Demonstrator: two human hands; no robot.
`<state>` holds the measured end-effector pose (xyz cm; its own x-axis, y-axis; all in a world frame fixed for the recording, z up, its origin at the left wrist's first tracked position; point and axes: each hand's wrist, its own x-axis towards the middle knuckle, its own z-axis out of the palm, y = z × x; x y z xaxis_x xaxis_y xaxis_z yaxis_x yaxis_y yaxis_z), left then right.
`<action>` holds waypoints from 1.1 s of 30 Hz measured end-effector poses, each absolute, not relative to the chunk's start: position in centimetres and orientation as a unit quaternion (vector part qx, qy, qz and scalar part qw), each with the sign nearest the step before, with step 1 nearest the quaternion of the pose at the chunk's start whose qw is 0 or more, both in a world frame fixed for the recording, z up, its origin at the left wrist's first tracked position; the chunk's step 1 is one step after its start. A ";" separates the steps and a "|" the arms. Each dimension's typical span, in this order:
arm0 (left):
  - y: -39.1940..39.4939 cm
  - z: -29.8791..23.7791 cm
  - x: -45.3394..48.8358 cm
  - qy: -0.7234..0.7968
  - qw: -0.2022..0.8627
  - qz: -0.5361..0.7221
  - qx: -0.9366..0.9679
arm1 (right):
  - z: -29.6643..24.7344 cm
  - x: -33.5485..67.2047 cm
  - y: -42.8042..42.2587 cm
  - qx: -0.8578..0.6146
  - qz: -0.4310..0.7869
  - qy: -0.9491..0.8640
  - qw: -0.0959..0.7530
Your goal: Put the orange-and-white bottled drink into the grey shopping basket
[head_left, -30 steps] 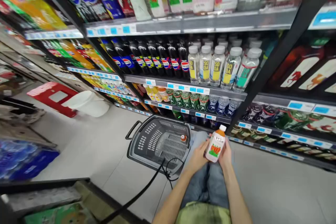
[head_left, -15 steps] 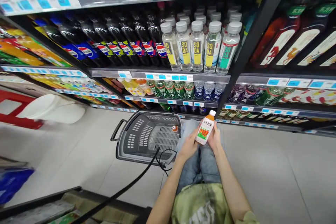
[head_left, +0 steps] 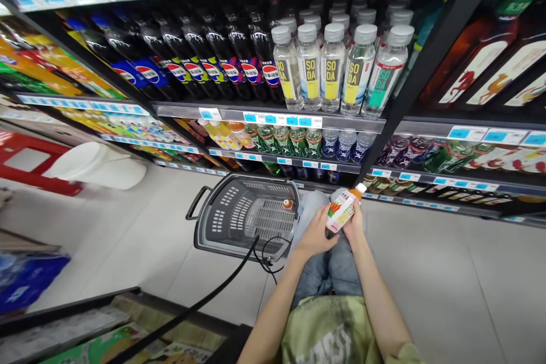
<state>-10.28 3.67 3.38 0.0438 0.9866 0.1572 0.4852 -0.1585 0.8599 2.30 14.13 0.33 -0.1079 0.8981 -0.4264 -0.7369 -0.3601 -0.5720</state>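
Item one: a carrot-juice bottle [head_left: 341, 211], white-capped, held tilted above the shopper's denim knees [head_left: 313, 207], cap end toward the shelves.

Hands: left [head_left: 319, 234], partly closed around the base end; right [head_left: 354, 223], curled along the side nearer the cap. Both had hold of this one bottle; their undersides I could not see.

Handling, in my judgement: a light two-handed grip served best, fingertips off the printed label, base well supported against slipping.

Beside the knees: one grey shopping basket [head_left: 213, 233], containing a small orange bottle [head_left: 288, 204]; a black cord [head_left: 205, 300] trailed across its near edge.

Surface: pale floor tiles [head_left: 426, 284], thin joints.

Room: a shop aisle; dark shelving [head_left: 350, 121] stocked with Pepsi bottles [head_left: 194, 71], soda-water bottles [head_left: 333, 71] and green bottles [head_left: 281, 141]. Farther left, a white bucket [head_left: 102, 165] near a red panel [head_left: 25, 168].
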 end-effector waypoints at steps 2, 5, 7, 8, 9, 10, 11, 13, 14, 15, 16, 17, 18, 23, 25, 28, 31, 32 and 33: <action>3.8 3.2 -10.3 0.592 0.316 0.380 0.636 | 1.5 2.3 13.9 -0.353 0.760 -0.117 0.532; 3.9 2.8 -10.6 0.610 0.311 0.389 0.617 | 3.1 2.5 13.6 -0.284 0.807 -0.139 0.499; 3.9 2.7 -10.9 0.611 0.312 0.415 0.598 | 3.8 2.6 13.5 -0.258 0.825 -0.128 0.486; 3.9 2.7 -11.0 0.608 0.321 0.429 0.586 | 3.9 2.5 13.4 -0.255 0.827 -0.123 0.486; 3.8 2.7 -11.0 0.602 0.341 0.441 0.572 | 4.0 2.5 13.4 -0.259 0.823 -0.121 0.491; 3.8 2.7 -11.1 0.594 0.372 0.449 0.554 | 4.0 2.3 13.3 -0.270 0.816 -0.123 0.497; 3.7 2.7 -11.1 0.583 0.411 0.455 0.533 | 3.9 2.2 13.3 -0.282 0.808 -0.127 0.502; 3.7 2.8 -11.2 0.550 0.502 0.458 0.485 | 3.8 2.1 13.2 -0.293 0.799 -0.136 0.507; 3.7 2.9 -11.3 0.533 0.541 0.460 0.460 | 3.7 2.0 13.2 -0.288 0.800 -0.142 0.508; 3.8 2.9 -11.5 0.517 0.571 0.464 0.437 | 3.8 2.0 13.1 -0.277 0.803 -0.148 0.507; 3.9 3.0 -11.7 0.501 0.596 0.470 0.416 | 3.8 2.1 13.1 -0.263 0.806 -0.155 0.508; 4.0 3.0 -11.9 0.487 0.615 0.479 0.393 | 3.9 2.1 13.0 -0.250 0.809 -0.161 0.507; 4.2 3.1 -12.1 0.476 0.631 0.488 0.370 | 4.0 2.2 12.9 -0.240 0.812 -0.169 0.506; 4.9 2.6 -13.0 0.473 0.674 0.502 0.265 | 4.8 2.2 12.2 -0.222 0.814 -0.221 0.489; 5.0 2.2 -13.2 0.479 0.678 0.497 0.253 | 5.0 2.1 12.1 -0.225 0.810 -0.238 0.487; 5.0 1.9 -13.1 0.497 0.679 0.474 0.259 | 4.7 1.9 12.4 -0.240 0.802 -0.252 0.486; 4.6 2.3 -12.7 0.565 0.614 0.455 0.309 | 3.6 1.5 12.9 -0.289 0.772 -0.257 0.505; 4.4 2.5 -12.5 0.596 0.571 0.453 0.337 | 3.1 1.3 13.1 -0.310 0.760 -0.253 0.512; 4.2 2.9 -12.3 0.625 0.517 0.454 0.369 | 2.6 1.2 13.3 -0.327 0.754 -0.247 0.513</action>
